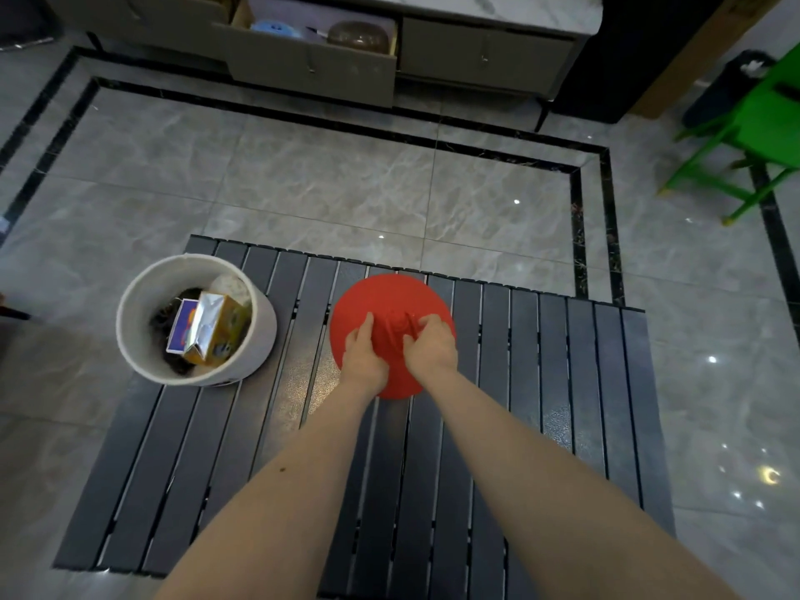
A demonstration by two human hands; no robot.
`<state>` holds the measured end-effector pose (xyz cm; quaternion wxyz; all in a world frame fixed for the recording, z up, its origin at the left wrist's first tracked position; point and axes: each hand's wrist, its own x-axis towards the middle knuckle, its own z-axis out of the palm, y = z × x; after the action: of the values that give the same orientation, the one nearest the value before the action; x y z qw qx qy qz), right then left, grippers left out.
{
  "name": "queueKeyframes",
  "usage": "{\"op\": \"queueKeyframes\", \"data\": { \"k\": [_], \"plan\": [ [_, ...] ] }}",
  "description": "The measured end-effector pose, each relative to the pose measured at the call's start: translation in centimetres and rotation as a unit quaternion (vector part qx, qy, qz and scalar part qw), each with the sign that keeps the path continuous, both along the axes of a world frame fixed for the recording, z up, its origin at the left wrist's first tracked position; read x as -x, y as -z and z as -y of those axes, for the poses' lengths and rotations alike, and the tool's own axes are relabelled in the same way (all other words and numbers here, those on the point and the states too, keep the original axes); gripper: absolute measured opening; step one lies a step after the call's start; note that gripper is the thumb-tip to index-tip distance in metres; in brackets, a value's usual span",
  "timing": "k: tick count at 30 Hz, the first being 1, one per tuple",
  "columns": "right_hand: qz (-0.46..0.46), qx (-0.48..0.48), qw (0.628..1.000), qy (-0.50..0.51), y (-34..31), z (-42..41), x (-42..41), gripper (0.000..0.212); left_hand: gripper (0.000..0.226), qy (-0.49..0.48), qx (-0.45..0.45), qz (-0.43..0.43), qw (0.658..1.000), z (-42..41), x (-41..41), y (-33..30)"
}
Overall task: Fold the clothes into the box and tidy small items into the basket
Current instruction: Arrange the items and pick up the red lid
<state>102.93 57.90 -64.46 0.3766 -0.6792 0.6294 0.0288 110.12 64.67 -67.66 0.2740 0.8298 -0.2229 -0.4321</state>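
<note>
From the head camera, a round red lidded box (391, 296) stands on a dark slatted metal table (562, 383), near the middle of its far half. Both hands rest on the lid. The left hand (362, 355) lies on the lid's left side with its fingers fairly straight, pressing down. The right hand (430, 344) has its fingers curled round a small red knob (404, 324) at the lid's centre.

To the left, at the table's far left corner, stands a round white basket (138, 335), well apart from the red box. In it lie an orange and silver carton (216, 331), a blue and white flat box (184, 324) leaning beside the carton, and a dark tangled item beneath them that cannot be made out.

Beyond the table, a grey cabinet's open drawer (311, 62) holds a pale blue item and a brown domed one.
</note>
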Motion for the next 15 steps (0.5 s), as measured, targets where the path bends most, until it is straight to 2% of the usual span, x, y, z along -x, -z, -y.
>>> {"op": "queueKeyframes", "data": {
  "k": [4, 10, 15],
  "plan": [
    [-0.003, -0.026, 0.999, 0.024, 0.4, 0.8, -0.5, 0.029, 0.076, 0.003, 0.012, -0.012, 1.0, -0.3, -0.2, 0.3],
    [0.076, -0.098, 0.984, 0.126, -0.7, 0.4, -2.1, 0.029, 0.071, 0.027, 0.026, -0.02, 0.999, -1.1, -0.8, -0.3],
    [0.116, -0.084, 0.981, 0.134, -3.5, -1.8, -3.8, 0.031, 0.087, -0.022, 0.041, 0.032, 0.998, -2.6, -0.9, -2.8]
  ]
}}
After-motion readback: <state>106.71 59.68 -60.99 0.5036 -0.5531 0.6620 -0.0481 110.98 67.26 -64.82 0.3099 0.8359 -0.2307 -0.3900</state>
